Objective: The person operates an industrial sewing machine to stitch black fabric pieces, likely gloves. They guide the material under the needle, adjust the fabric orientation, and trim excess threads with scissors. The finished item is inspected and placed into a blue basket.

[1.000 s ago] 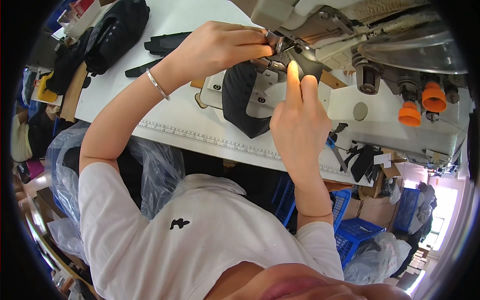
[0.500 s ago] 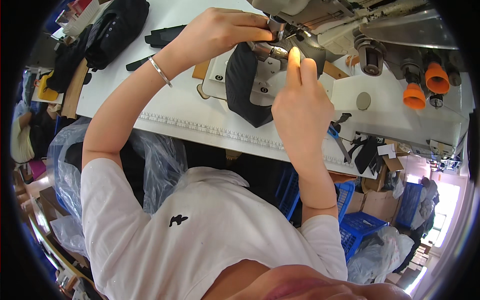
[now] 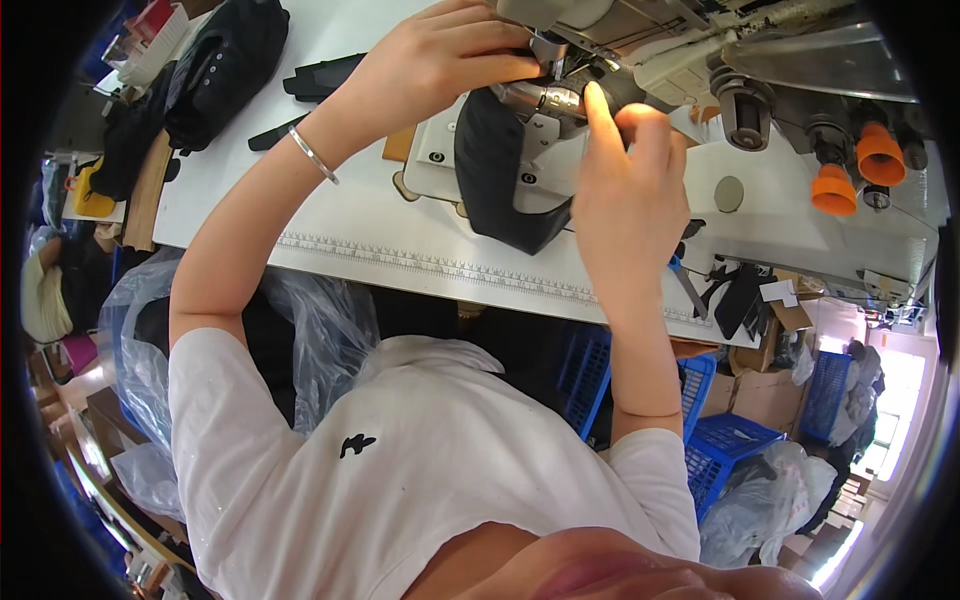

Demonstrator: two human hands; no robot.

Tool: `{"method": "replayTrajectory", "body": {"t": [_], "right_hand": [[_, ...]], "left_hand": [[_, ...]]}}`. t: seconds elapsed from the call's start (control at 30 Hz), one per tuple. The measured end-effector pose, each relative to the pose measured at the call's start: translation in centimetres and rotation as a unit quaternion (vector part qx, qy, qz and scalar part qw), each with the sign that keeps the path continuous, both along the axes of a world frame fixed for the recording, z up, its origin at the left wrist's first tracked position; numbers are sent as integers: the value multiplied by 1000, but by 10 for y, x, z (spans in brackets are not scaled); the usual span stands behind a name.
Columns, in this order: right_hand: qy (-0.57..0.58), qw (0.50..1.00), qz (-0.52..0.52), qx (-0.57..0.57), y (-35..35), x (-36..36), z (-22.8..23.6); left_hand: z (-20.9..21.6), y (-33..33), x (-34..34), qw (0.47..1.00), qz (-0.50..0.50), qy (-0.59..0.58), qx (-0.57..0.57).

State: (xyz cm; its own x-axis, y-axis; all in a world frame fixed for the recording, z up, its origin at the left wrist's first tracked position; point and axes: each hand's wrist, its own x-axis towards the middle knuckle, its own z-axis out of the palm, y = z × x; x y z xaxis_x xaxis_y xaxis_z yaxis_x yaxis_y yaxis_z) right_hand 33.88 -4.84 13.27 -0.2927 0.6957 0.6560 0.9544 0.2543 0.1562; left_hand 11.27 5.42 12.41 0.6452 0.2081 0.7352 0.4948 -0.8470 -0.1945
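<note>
A curved black fabric piece (image 3: pixel 487 180) is looped about the narrow metal arm (image 3: pixel 548 98) of a sewing machine (image 3: pixel 590 15), below its needle area. My left hand (image 3: pixel 440 58) reaches in from the left, fingers together and tips beside the presser foot, pinching the fabric's upper edge; its thumb is hidden. On the other side, my right hand (image 3: pixel 633 185) points its index finger at the cloth near the needle, the other fingers curled. The loop's lower end passes behind this hand, which appears to grip it. Machine parts hide the stitching point.
Flat black pieces (image 3: pixel 322 78) and a dark bundle (image 3: pixel 228 70) lie left on the white table (image 3: pixel 390 240), whose front edge carries a ruler strip. Blue-handled scissors (image 3: pixel 685 285) lie right. Orange thread cones (image 3: pixel 832 190) hang at the right. Blue crates (image 3: pixel 735 440) stand below.
My right hand has shifted slightly right, its index finger now apart from the more curled middle finger. The fabric's lower end has swung a little right. My left hand stays by the presser foot.
</note>
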Motion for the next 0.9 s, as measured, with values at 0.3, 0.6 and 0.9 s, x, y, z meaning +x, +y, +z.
{"method": "replayTrajectory", "body": {"t": [0.3,0.6,0.9], "right_hand": [[187,969,81,-138,55,50,-14],[307,926,116,-189,86,70,-30],[300,929,141,-163,92,72,-31]], "left_hand": [[2,-25,24,995,-28,-81,54],[-10,-49,46,990,55,-99,80],[-13,-49,46,991,49,-93,87]]}}
